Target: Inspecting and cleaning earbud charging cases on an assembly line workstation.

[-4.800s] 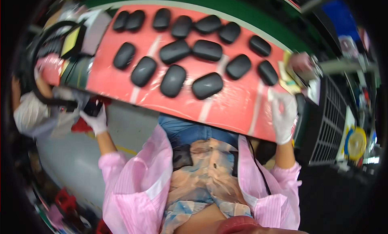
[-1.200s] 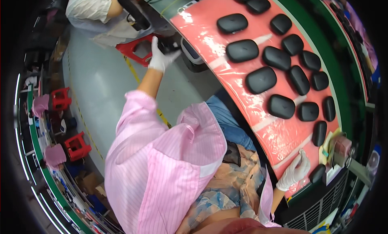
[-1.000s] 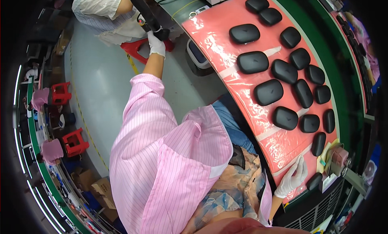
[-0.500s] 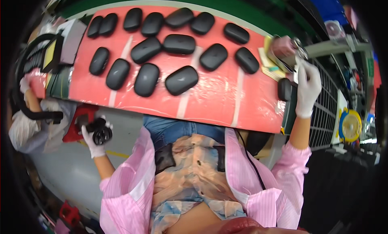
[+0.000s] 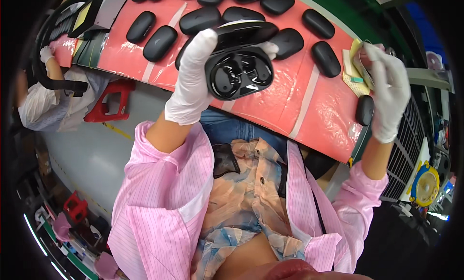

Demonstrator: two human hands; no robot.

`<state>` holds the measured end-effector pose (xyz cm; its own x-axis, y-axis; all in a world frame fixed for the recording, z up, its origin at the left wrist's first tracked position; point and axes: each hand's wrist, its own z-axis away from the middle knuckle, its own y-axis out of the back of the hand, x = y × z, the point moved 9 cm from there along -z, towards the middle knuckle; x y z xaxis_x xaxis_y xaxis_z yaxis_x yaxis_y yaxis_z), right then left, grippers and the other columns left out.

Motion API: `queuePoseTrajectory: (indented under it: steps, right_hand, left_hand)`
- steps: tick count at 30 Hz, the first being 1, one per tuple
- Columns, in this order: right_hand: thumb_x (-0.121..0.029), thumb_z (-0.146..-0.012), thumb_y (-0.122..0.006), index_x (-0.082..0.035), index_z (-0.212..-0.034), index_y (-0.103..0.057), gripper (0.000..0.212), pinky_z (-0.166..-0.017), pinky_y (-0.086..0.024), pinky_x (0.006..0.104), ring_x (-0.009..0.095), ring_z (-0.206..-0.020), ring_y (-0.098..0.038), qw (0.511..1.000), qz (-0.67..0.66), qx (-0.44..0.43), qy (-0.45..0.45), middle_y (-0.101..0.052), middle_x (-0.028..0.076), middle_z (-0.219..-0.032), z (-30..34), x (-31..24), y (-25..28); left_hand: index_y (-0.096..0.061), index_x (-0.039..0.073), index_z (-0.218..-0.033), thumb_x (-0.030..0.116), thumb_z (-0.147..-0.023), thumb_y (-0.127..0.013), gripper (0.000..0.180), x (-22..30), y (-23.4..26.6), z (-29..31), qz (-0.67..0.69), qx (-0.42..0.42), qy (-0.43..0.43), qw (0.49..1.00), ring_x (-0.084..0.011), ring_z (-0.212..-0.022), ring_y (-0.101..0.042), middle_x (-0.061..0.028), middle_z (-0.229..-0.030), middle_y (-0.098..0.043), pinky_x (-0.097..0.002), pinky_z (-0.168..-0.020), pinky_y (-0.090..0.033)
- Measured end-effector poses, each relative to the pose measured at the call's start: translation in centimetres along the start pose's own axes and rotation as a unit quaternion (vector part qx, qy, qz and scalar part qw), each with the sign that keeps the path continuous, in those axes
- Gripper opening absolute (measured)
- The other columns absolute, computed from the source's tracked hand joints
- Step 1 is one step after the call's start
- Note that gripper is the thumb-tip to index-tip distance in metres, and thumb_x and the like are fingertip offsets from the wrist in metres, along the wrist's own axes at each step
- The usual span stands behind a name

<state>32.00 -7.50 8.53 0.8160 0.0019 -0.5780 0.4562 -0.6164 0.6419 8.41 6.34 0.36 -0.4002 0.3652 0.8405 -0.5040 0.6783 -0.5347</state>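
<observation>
My left hand (image 5: 190,82), in a white glove, grips a black earbud charging case (image 5: 239,74) with its lid raised. The glossy inside with two shaped wells faces me, above the front part of the red mat. Whether earbuds sit in the wells is hard to make out. At the right end of the table, my white-gloved right hand (image 5: 390,94) has its fingers stretched out beside a pinkish container (image 5: 379,52), which they partly hide. A closed black case (image 5: 365,110) lies right by that wrist.
Several closed black cases (image 5: 326,59) lie spread over the red mat (image 5: 319,113). Yellow and cream pads (image 5: 355,79) are near its right end. To the left are a co-worker's gloved hand (image 5: 47,54), a curved black tube (image 5: 41,43) and a red stool (image 5: 111,100).
My left hand has come up from beside the table's front edge to above the mat, bringing the earbud case. My right hand's fingers have spread from a pinch. The view has shifted.
</observation>
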Motion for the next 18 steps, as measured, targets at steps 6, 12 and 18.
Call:
queuePoseTrajectory:
  steps: [6, 12, 18]
  right_hand:
    - [0.009, -0.068, -0.069, -0.006, -0.101, -0.072, 0.036, -0.065, -0.048, 0.0311, 0.022, -0.074, -0.058, 0.968, -0.040, -0.143, 0.200, -0.059, 0.004, -0.079, 3.4, -11.0, -9.9]
    - [0.010, -0.065, -0.067, -0.007, -0.096, -0.073, 0.036, -0.061, -0.045, 0.0293, 0.019, -0.068, -0.055, 0.986, -0.047, -0.103, 0.123, -0.058, 0.004, -0.075, 4.0, -8.7, -7.9]
    - [0.008, -0.061, -0.069, -0.009, -0.092, -0.072, 0.035, -0.063, -0.046, 0.0321, 0.021, -0.067, -0.056, 0.974, 0.020, -0.121, 0.191, -0.057, 0.003, -0.073, 5.0, -10.7, -8.9]
  left_hand:
    - [-0.055, -0.004, -0.129, 0.064, -0.090, -0.049, 0.078, -1.9, -2.1, -0.8, 0.063, -0.023, 0.007, 0.998, -0.0249, -0.100, -0.067, -0.0219, -0.117, -0.064, -0.0347, -0.087, -0.057]
    - [-0.050, -0.003, -0.133, 0.067, -0.086, -0.052, 0.084, -2.2, -2.2, -0.6, 0.051, -0.035, 0.005, 0.998, -0.0240, -0.102, -0.066, -0.0193, -0.118, -0.063, -0.0349, -0.087, -0.056]
    - [-0.046, -0.004, -0.134, 0.068, -0.085, -0.053, 0.088, -2.8, -2.6, -0.3, 0.029, -0.044, 0.008, 0.999, -0.0245, -0.106, -0.064, -0.0196, -0.119, -0.062, -0.0361, -0.091, -0.054]
